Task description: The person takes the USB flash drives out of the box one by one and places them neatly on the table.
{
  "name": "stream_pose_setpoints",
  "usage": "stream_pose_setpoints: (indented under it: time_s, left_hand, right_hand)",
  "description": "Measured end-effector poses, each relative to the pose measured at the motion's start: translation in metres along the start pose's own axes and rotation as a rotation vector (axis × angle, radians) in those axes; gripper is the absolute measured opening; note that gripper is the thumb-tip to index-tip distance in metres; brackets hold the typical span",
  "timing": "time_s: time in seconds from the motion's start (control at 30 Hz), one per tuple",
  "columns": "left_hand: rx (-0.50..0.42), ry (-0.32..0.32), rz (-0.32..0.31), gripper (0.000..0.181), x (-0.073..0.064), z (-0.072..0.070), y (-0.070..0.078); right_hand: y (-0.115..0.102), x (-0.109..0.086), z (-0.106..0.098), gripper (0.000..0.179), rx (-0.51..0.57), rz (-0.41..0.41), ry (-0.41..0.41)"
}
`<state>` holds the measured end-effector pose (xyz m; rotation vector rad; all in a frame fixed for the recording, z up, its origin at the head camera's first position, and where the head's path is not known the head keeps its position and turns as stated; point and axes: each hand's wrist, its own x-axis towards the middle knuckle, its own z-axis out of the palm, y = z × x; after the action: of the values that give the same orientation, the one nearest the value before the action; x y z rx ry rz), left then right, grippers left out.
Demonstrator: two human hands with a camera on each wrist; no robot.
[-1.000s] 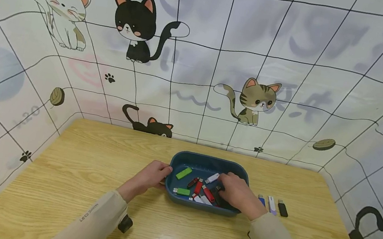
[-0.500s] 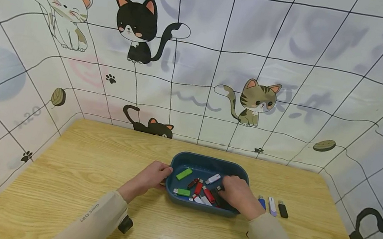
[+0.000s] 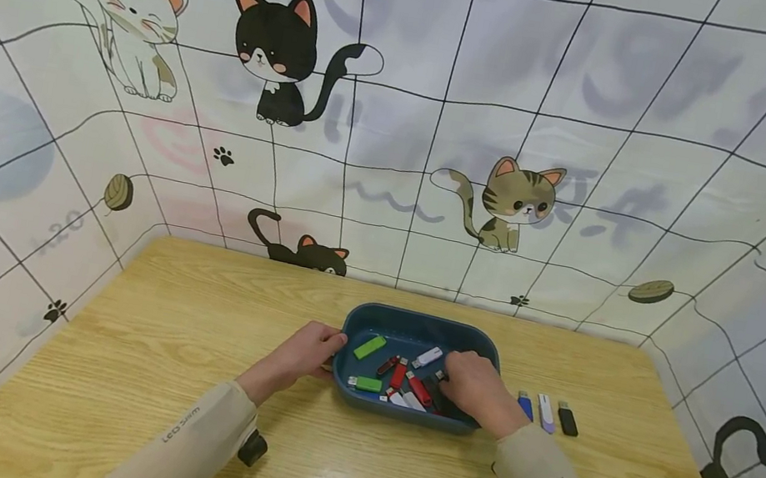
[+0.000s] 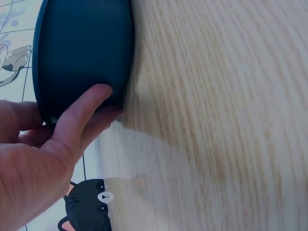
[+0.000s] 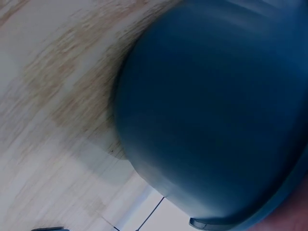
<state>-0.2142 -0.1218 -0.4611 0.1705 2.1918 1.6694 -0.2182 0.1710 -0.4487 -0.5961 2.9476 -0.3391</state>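
In the head view, a dark blue plastic bin (image 3: 399, 415) holds several USB sticks, among them a green stick (image 3: 370, 347), a red stick (image 3: 419, 389) and a white stick (image 3: 427, 356). My left hand (image 3: 304, 347) grips the bin's left end; the left wrist view has its fingers (image 4: 79, 113) against the outer wall. My right hand (image 3: 476, 383) reaches down inside the right end, beside a black stick (image 3: 433, 383). Its fingertips are hidden, so whether they pinch anything cannot be seen. The right wrist view is mostly bin wall (image 5: 207, 110), with a sliver of hand (image 5: 288, 214).
Right of the bin, a blue USB stick (image 3: 526, 405), a white and lilac one (image 3: 546, 414) and a black one (image 3: 568, 419) lie in a row on the wooden table (image 3: 230, 289). A cat-printed cloth (image 3: 401, 132) hangs behind and at both sides.
My right hand has shifted slightly to the right inside the bin since a second ago. The left hand keeps its grip, and the sticks lie as before.
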Motion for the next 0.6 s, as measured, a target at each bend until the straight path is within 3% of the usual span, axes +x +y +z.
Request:
stream_pose_setpoints:
  time_s: [0.6]
  left_hand:
    - [0.013, 0.02, -0.009, 0.035, -0.0013, 0.0016, 0.0017]
  right_hand:
    - [-0.0004, 0.0008, -0.001, 0.047, 0.037, 0.004, 0.052]
